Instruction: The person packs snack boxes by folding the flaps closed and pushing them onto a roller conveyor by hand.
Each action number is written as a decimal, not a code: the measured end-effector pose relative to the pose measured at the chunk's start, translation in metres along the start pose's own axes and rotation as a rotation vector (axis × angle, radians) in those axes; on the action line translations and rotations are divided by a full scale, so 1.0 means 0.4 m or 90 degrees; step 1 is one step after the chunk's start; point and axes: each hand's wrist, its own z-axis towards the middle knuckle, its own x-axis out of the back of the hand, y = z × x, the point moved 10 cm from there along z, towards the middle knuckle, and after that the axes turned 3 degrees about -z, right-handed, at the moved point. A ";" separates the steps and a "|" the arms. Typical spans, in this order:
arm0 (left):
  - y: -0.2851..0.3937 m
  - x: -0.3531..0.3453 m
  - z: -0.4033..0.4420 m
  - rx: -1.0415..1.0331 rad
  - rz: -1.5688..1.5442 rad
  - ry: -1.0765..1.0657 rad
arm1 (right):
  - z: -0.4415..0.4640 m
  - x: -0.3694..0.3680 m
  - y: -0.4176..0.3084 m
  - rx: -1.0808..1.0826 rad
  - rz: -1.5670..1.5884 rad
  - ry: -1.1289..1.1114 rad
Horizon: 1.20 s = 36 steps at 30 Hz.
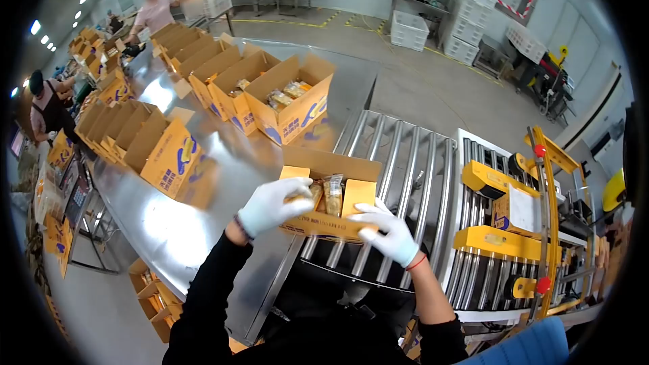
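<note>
left hand [267, 206], in a white glove, reaches over the left side of an open box [323, 228], its fingers bent inward beside a packet; whether they grasp anything, i cannot tell. right hand [391, 233], also gloved, grasps the box at its near right corner, fingers on the inner side of the near flap and thumb outside. the box sits between the two hands, directly in front of the person, flaps up, with clear-wrapped packets [332, 195] standing inside, just right of the left fingertips and left of the right hand.

the box lies across a seam: its left part is over the steel table [233, 162], its right part over the metal rollers [399, 192]. the table's near edge slants toward the person, left of the rollers. a shiny stretch of steel separates the box from a row of open boxes [165, 152] to the left. the nearest box of the far row [291, 105] stands close behind it, packets showing inside. on the right, the rollers run past the right hand to a yellow machine [500, 243]. beyond the table's far right edge, floor [412, 91] stretches toward stacked white crates [468, 23].
</note>
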 end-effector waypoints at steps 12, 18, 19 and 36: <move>-0.388 -0.073 0.027 0.117 -0.499 0.170 | 0.061 -0.047 -0.133 0.018 -0.466 -0.026; -0.152 -0.247 0.291 0.099 -0.386 0.184 | -0.086 0.134 0.050 -0.208 -0.588 0.024; -0.116 -0.304 0.326 0.057 -0.256 0.302 | -0.103 0.187 0.109 -0.256 -0.643 0.065; -0.151 0.153 0.437 0.065 0.545 0.143 | -0.128 0.217 0.248 -0.134 -0.180 0.262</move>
